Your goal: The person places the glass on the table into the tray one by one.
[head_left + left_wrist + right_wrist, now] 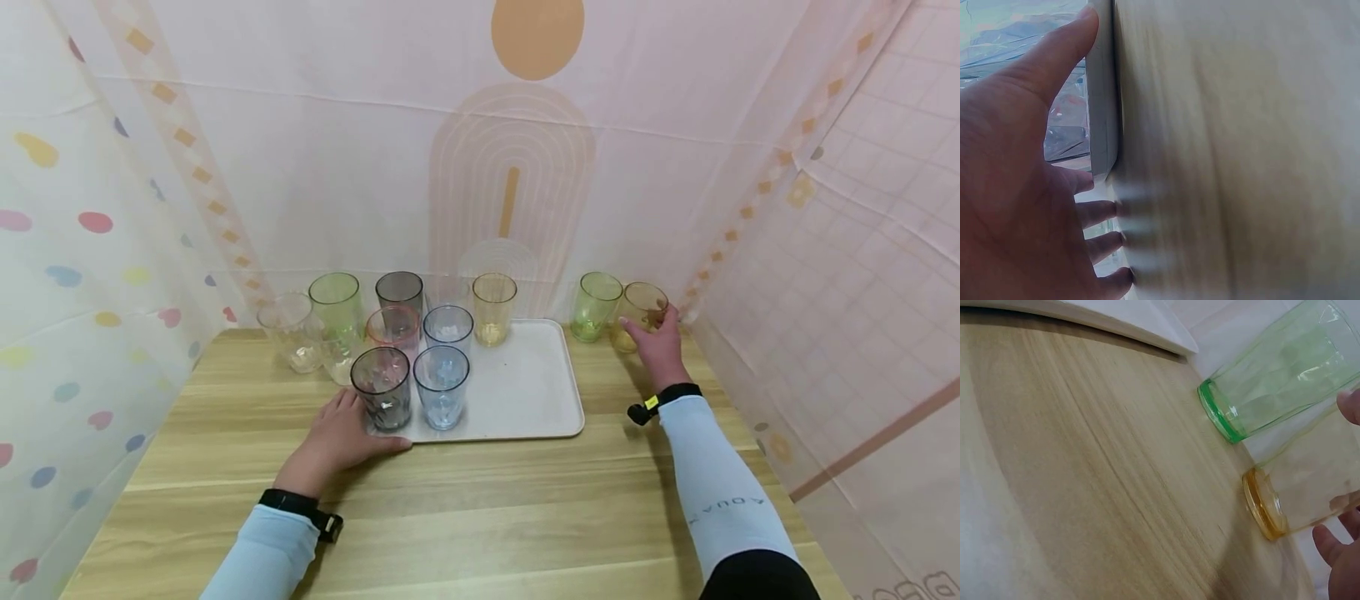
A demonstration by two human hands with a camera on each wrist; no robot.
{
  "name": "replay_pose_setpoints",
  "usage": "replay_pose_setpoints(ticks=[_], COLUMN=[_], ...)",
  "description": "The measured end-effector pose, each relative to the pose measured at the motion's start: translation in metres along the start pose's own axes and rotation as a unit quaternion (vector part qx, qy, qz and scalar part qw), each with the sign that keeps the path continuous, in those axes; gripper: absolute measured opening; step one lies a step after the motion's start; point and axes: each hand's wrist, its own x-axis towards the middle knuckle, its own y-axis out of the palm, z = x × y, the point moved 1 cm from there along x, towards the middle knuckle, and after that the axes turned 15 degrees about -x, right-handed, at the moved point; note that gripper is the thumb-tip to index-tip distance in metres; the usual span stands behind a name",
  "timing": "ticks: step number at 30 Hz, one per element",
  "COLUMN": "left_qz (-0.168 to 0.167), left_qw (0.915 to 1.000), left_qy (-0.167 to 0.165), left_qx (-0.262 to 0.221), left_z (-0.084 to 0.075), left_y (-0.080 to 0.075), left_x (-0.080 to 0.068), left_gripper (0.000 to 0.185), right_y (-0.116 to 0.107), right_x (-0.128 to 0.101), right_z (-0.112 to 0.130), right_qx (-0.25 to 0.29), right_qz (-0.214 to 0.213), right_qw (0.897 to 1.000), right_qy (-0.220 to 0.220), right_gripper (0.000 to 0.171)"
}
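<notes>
Hands first, both mine, in pale blue sleeves with black wrist straps, on a light wooden table.

My left hand lies flat on the wood with fingers straight, pressed against the near left corner of a white rectangular plastic tray. In the left wrist view, my thumb runs along the tray's edge while my other fingertips touch it lower down. Just beyond this hand, on the tray, stands a smoky grey clear tumbler, and just to its right a pale blue clear tumbler. Farther from the hand stand more upright tumblers: a pink one, a second pale blue one, a dark grey one and a yellow one. To the left of these stand a tall green tumbler and a colourless tumbler.

My right hand reaches well to the right of the tray. Its fingers curl round an amber clear tumbler, which stands upright on the table near the far right corner. Just left of it, close beside it, stands a light green clear tumbler, between my right hand and the tray.
</notes>
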Motion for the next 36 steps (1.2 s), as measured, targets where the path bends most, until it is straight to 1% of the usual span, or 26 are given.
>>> replay_pose_setpoints(ticks=[3,8,10,13,15,19,23,30,36], left_qz=[0.000,-0.001,-0.001,0.000,0.000,0.000,0.001,0.002,0.001], left_qw=[1.0000,1.0000,1.0000,1.0000,1.0000,1.0000,1.0000,1.0000,1.0000], left_qy=[0.002,0.004,0.004,0.003,0.002,-0.001,-0.002,-0.002,-0.001], left_qx=[0.002,0.003,0.004,0.005,0.004,0.002,0.004,0.005,0.003], left_z=[0.000,0.000,-0.001,-0.002,-0.002,-0.002,-0.002,-0.001,-0.001], left_y=[0.000,0.000,0.000,-0.001,-0.001,-0.001,-0.001,0.000,0.000], left_x=[0.000,0.000,0.001,0.000,0.000,0.000,0.000,0.000,0.000], left_gripper=[0.140,0.137,0.137,0.137,0.137,0.136,0.136,0.137,0.137], right_y=[-0.001,-0.005,-0.006,-0.002,0.003,0.019,0.039,0.078,0.108], right_x=[-0.004,-0.017,-0.024,-0.038,-0.048,-0.063,-0.075,-0.095,-0.103], right_z=[0.002,0.007,0.010,0.018,0.025,0.039,0.053,0.082,0.103], right_qx=[0.011,0.032,0.033,0.043,0.052,0.059,0.061,0.052,0.040], right_qz=[-0.016,-0.052,-0.057,-0.051,-0.042,-0.007,0.029,0.087,0.124], right_qw=[1.000,0.998,0.998,0.998,0.998,0.998,0.996,0.990,0.983], right_qy=[0.001,-0.013,-0.017,-0.020,-0.022,-0.030,-0.053,-0.098,-0.131], right_gripper=[0.089,0.078,0.077,0.075,0.076,0.080,0.080,0.079,0.079])
